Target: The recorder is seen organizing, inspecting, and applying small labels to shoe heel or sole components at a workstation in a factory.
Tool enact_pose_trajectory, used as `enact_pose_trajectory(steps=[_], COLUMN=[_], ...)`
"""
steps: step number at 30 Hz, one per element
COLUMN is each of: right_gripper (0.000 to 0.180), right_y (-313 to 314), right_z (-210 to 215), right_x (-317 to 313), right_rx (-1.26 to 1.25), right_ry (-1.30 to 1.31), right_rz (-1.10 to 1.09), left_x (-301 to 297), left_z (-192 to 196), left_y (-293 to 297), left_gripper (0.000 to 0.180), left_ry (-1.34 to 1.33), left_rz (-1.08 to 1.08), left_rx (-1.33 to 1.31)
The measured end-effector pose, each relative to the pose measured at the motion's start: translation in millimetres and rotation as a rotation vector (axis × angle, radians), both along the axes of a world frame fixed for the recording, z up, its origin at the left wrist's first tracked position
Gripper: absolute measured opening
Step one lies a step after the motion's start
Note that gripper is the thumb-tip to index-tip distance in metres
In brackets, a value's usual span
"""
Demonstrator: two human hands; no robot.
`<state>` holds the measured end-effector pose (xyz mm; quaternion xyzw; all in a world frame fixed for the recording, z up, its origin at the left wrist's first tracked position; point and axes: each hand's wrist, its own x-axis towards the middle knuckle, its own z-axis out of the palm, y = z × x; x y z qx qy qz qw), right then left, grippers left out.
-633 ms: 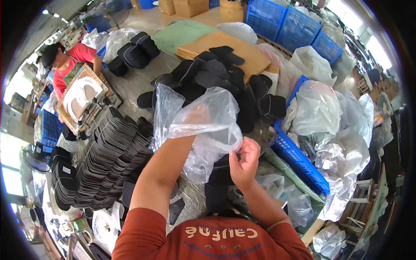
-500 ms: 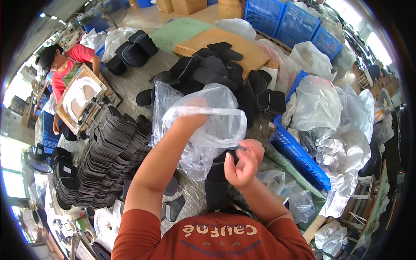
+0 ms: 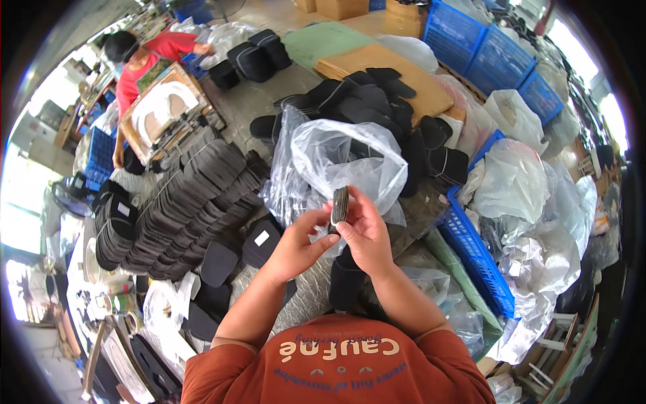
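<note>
A small dark ribbed bundle [image 3: 340, 204] with a white patch or band at its lower end is held up in front of me. My right hand [image 3: 370, 239] is closed round it, thumb across the near side. The fingers of my left hand [image 3: 301, 244] pinch its lower end; their tips are partly hidden. Just beyond both hands, a clear plastic bag [image 3: 392, 165] lies loosely with its mouth spread in a ring. A heap of black padded pieces [image 3: 367, 101] sits behind the bag. One black piece [image 3: 345, 279] lies below my right wrist.
Long rows of stacked black pieces [image 3: 195, 195] stand at left, with a labelled black bundle [image 3: 259, 244] nearer me. A blue crate [image 3: 481, 259] full of plastic bags is at right. Brown board [image 3: 377, 57] lies at the back. A co-worker in red [image 3: 138, 67] stands far left beside a framed panel.
My left hand has come back out of the plastic bag towards me. Both hands now meet on the small dark bundle. The bag stays on the table, and the view has shifted.
</note>
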<state>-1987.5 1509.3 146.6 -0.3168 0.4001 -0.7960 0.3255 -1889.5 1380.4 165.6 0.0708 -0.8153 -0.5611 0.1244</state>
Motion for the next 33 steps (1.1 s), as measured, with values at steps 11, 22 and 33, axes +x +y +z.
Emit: enact_pose_trajectory(steps=[11, 22, 33], right_gripper=[0.061, 0.047, 0.052], right_y=[13, 30, 37], right_z=[-3, -11, -24], right_x=[30, 36, 38], right_rx=[0.102, 0.049, 0.026], right_ry=[0.158, 0.054, 0.009], right_rz=[0.054, 0.114, 0.049], left_x=[28, 38, 33], left_z=[5, -1, 7], left_y=[25, 46, 54], left_gripper=[0.025, 0.021, 0.019], left_ry=[0.211, 0.206, 0.213], left_rz=[0.287, 0.323, 0.297], left_rx=[0.566, 0.572, 0.091])
